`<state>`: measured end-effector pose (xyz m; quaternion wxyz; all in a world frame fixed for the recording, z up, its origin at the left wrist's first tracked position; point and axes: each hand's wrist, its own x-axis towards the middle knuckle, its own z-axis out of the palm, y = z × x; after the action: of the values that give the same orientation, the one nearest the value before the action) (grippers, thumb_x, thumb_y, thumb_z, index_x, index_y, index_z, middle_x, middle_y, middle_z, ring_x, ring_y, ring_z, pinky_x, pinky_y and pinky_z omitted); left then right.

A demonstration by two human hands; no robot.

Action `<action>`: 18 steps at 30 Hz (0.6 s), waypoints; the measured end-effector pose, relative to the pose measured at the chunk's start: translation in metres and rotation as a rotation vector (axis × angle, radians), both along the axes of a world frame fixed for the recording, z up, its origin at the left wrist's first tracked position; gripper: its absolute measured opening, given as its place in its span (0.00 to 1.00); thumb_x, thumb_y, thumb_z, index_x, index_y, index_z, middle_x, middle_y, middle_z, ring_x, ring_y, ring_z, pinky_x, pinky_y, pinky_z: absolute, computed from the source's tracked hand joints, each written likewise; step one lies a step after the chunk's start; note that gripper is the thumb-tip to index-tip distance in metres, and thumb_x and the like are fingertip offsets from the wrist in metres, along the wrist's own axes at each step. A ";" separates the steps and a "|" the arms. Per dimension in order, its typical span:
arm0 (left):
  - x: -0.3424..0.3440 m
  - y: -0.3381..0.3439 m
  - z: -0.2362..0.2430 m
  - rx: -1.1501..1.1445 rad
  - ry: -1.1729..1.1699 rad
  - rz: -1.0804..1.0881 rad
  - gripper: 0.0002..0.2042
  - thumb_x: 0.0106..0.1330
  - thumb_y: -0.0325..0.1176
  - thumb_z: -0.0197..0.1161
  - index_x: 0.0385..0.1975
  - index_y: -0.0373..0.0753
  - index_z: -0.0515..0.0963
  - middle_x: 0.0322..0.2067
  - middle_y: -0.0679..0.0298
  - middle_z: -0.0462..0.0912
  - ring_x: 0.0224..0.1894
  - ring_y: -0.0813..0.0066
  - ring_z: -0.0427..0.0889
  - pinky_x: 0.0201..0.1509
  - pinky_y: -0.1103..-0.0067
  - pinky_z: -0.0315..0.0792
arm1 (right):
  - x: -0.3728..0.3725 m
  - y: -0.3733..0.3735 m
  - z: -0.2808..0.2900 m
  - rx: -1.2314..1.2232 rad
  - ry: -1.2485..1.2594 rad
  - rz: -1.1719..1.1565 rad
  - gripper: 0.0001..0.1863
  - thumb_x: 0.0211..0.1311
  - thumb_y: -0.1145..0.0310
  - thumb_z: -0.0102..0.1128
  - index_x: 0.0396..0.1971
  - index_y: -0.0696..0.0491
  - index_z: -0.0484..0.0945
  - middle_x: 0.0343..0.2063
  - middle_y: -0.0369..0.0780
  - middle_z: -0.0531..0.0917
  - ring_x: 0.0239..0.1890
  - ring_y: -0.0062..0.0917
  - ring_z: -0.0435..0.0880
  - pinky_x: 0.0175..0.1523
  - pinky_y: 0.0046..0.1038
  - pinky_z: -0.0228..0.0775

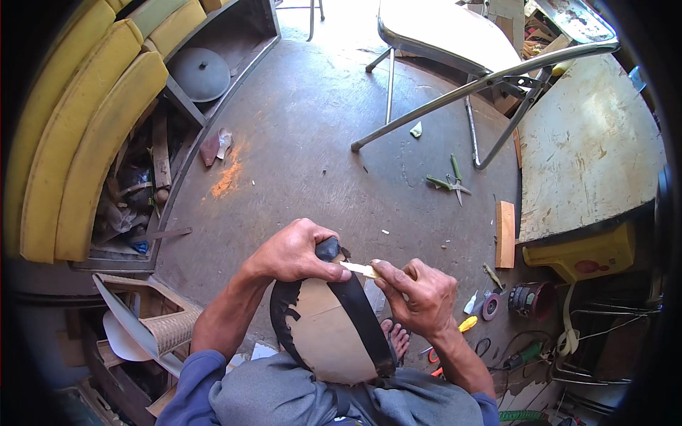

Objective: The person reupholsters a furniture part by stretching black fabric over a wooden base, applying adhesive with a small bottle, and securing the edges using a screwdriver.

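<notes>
Floor (284, 135), two hands (293, 250) (420, 292), one strip (363, 270)

A tan pad (327, 330) edged in black rests on the person's lap (284, 399). The left hand (295, 248) grips its far end, where the right hand (419, 295) pinches a pale strip (362, 270) (the tip is right beside the left hand). Beyond the pad, to its right, lie green-handled snips (455, 186) and a wooden block (505, 234); well left are yellow cushions (106, 156).
</notes>
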<state>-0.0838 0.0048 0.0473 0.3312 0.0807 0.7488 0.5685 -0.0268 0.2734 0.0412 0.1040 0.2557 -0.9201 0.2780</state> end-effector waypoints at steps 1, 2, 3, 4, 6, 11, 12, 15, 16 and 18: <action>-0.001 0.001 0.000 -0.004 0.019 0.000 0.17 0.53 0.42 0.81 0.24 0.34 0.84 0.18 0.72 0.77 0.23 0.85 0.71 0.26 0.79 0.65 | 0.004 -0.002 -0.002 -0.005 0.010 -0.030 0.17 0.62 0.57 0.72 0.51 0.34 0.87 0.18 0.33 0.71 0.15 0.23 0.72 0.20 0.29 0.62; -0.001 0.001 0.000 -0.005 0.008 -0.012 0.17 0.53 0.42 0.81 0.25 0.34 0.84 0.19 0.73 0.77 0.23 0.85 0.72 0.26 0.80 0.65 | 0.008 -0.005 -0.004 -0.012 0.008 -0.061 0.17 0.62 0.57 0.72 0.51 0.34 0.87 0.18 0.33 0.71 0.15 0.23 0.72 0.20 0.29 0.62; -0.001 0.001 0.001 -0.005 -0.002 -0.023 0.17 0.53 0.41 0.81 0.26 0.34 0.84 0.19 0.73 0.77 0.24 0.85 0.72 0.27 0.80 0.65 | 0.007 -0.003 -0.003 -0.018 0.002 -0.038 0.17 0.62 0.57 0.72 0.51 0.34 0.87 0.18 0.33 0.71 0.15 0.23 0.72 0.20 0.29 0.62; 0.001 0.000 0.002 -0.010 -0.015 -0.029 0.17 0.53 0.40 0.82 0.27 0.34 0.84 0.20 0.74 0.77 0.24 0.85 0.72 0.27 0.81 0.65 | 0.005 -0.001 -0.002 -0.027 -0.008 -0.010 0.17 0.62 0.57 0.72 0.51 0.34 0.87 0.18 0.33 0.71 0.15 0.23 0.72 0.20 0.30 0.62; 0.003 -0.001 0.002 0.013 -0.018 -0.057 0.17 0.53 0.41 0.82 0.28 0.34 0.83 0.20 0.73 0.77 0.25 0.85 0.72 0.28 0.81 0.66 | -0.006 0.005 0.003 -0.020 -0.025 0.069 0.16 0.61 0.56 0.72 0.50 0.34 0.88 0.18 0.33 0.71 0.15 0.23 0.72 0.21 0.30 0.62; 0.002 0.003 0.006 0.042 0.001 -0.109 0.18 0.53 0.41 0.81 0.30 0.33 0.83 0.21 0.72 0.78 0.26 0.84 0.73 0.29 0.81 0.67 | -0.043 0.016 0.031 0.071 -0.014 0.278 0.15 0.57 0.59 0.75 0.46 0.34 0.90 0.17 0.32 0.71 0.16 0.24 0.73 0.23 0.30 0.63; 0.002 0.003 0.008 0.034 0.008 -0.108 0.18 0.53 0.41 0.80 0.30 0.33 0.83 0.21 0.72 0.78 0.26 0.84 0.73 0.29 0.81 0.67 | -0.048 0.016 0.035 0.096 -0.022 0.302 0.15 0.58 0.58 0.74 0.46 0.34 0.90 0.17 0.32 0.71 0.17 0.24 0.73 0.23 0.30 0.63; 0.003 0.004 0.010 0.044 0.028 -0.112 0.17 0.53 0.41 0.80 0.29 0.33 0.82 0.21 0.72 0.77 0.25 0.85 0.73 0.29 0.81 0.67 | -0.062 0.014 0.044 0.131 -0.050 0.372 0.13 0.60 0.56 0.72 0.45 0.33 0.90 0.17 0.33 0.71 0.18 0.25 0.74 0.24 0.32 0.64; 0.004 0.004 0.010 0.053 0.035 -0.114 0.17 0.53 0.41 0.80 0.29 0.33 0.82 0.20 0.72 0.77 0.25 0.85 0.73 0.28 0.81 0.67 | -0.067 0.014 0.044 0.140 -0.067 0.396 0.12 0.62 0.55 0.71 0.45 0.33 0.90 0.17 0.33 0.71 0.18 0.26 0.75 0.24 0.33 0.64; 0.004 0.004 0.010 0.055 0.051 -0.108 0.17 0.53 0.40 0.80 0.28 0.34 0.82 0.20 0.73 0.77 0.24 0.85 0.72 0.27 0.80 0.66 | -0.073 0.015 0.042 0.146 -0.098 0.431 0.12 0.63 0.54 0.70 0.46 0.32 0.90 0.17 0.34 0.72 0.19 0.27 0.76 0.25 0.34 0.64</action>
<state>-0.0796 0.0088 0.0571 0.3398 0.1449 0.7356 0.5679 -0.1002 0.2885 0.0834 -0.0215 0.4394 -0.8657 0.2387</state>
